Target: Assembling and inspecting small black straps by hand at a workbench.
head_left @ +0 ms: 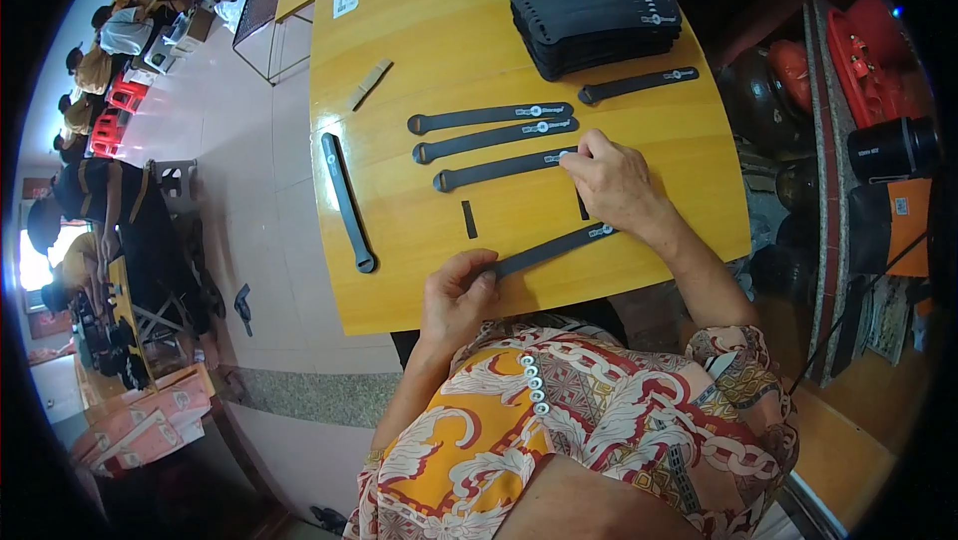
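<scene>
Six black straps point(499, 140) loose on my yellow table point(399, 226), both hands in among them
Left hand point(457, 302) is pinching one end of the nearest strap point(551, 253), which lies slantwise by the table's front edge. Right hand point(619, 181) has its fingertips bunched at the printed end of the next strap up point(502, 172); can't tell if they're really gripping it. One little black strip point(470, 220) sits between those two straps, and there's a thick black stack point(599, 23) at the far right.
</scene>
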`<action>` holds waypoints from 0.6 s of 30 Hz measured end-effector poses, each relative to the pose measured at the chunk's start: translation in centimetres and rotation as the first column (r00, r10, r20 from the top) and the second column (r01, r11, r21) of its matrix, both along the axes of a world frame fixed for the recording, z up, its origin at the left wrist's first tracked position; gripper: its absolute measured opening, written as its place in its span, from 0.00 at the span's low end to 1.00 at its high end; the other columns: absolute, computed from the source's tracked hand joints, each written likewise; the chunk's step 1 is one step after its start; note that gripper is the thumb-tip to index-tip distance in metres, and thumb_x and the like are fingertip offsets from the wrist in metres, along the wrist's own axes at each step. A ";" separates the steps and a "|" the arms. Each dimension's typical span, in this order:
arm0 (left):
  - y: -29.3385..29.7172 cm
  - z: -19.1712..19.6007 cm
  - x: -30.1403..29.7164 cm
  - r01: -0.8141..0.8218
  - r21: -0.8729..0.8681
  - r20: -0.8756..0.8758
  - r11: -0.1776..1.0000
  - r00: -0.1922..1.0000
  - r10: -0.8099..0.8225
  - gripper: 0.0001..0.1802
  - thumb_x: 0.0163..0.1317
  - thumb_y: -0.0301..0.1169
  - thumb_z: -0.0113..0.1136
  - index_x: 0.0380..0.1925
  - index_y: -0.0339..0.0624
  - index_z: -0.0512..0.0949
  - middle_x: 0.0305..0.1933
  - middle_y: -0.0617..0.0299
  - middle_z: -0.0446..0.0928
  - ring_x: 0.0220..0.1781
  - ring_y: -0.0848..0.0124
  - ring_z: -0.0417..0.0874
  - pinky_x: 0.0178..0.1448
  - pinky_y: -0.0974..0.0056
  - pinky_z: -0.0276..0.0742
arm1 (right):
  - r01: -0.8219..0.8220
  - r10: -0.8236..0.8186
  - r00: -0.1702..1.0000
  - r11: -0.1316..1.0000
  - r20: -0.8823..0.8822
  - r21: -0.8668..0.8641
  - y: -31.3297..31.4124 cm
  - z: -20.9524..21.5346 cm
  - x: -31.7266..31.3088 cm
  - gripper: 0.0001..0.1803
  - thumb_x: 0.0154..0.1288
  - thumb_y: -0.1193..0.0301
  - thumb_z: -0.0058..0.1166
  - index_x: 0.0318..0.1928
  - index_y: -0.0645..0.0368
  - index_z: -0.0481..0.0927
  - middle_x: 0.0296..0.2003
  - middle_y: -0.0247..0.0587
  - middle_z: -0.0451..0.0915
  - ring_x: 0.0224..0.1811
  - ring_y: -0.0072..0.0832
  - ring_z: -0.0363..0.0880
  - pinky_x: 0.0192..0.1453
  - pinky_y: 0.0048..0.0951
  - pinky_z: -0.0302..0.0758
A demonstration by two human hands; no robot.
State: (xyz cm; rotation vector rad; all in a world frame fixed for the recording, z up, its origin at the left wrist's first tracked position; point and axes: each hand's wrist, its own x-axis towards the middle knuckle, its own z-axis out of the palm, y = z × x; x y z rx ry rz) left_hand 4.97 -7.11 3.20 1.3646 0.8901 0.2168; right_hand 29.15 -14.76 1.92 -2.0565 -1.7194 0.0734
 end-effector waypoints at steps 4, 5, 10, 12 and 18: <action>0.4 -0.3 0.1 -0.051 0.170 0.092 0.984 0.995 0.036 0.10 0.58 0.19 0.52 0.41 0.31 0.75 0.31 0.61 0.76 0.30 0.78 0.76 0.38 0.73 0.73 | -0.084 0.087 0.993 0.995 -0.082 0.047 -0.4 1.5 -1.3 0.05 0.52 0.76 0.53 0.31 0.62 0.77 0.28 0.44 0.71 0.28 0.37 0.75 0.30 0.35 0.72; 0.4 -0.4 0.1 -0.074 0.257 0.156 0.964 0.987 0.034 0.10 0.58 0.19 0.53 0.40 0.31 0.75 0.32 0.61 0.76 0.32 0.77 0.77 0.39 0.73 0.73 | -0.164 0.184 0.964 0.980 -0.190 0.113 -0.5 2.0 -1.8 0.08 0.50 0.75 0.56 0.34 0.62 0.78 0.29 0.43 0.73 0.29 0.38 0.75 0.30 0.34 0.72; 1.3 0.2 0.7 -0.238 0.207 0.240 0.949 0.953 0.187 0.10 0.56 0.18 0.56 0.40 0.32 0.75 0.33 0.61 0.77 0.37 0.77 0.78 0.43 0.73 0.73 | -0.296 0.264 0.931 0.950 -0.253 -0.098 -1.5 3.4 -1.7 0.10 0.49 0.74 0.57 0.34 0.62 0.78 0.29 0.43 0.76 0.31 0.39 0.76 0.34 0.34 0.72; 2.2 0.0 0.6 -0.290 0.192 0.260 0.937 0.936 0.237 0.09 0.55 0.17 0.56 0.38 0.32 0.76 0.33 0.62 0.77 0.37 0.77 0.78 0.43 0.74 0.73 | -0.202 0.159 0.950 0.969 -0.270 -0.141 -2.1 3.7 -0.8 0.08 0.50 0.75 0.57 0.33 0.63 0.78 0.28 0.44 0.76 0.31 0.40 0.76 0.35 0.33 0.72; 3.7 -1.7 0.9 -0.251 0.488 0.180 0.836 0.966 0.185 0.06 0.53 0.16 0.57 0.32 0.34 0.76 0.26 0.63 0.74 0.27 0.76 0.73 0.35 0.72 0.70 | -0.018 -0.028 0.910 0.994 -0.413 -0.107 -2.8 2.9 -0.3 0.05 0.54 0.77 0.54 0.32 0.65 0.78 0.28 0.46 0.76 0.30 0.38 0.76 0.34 0.31 0.72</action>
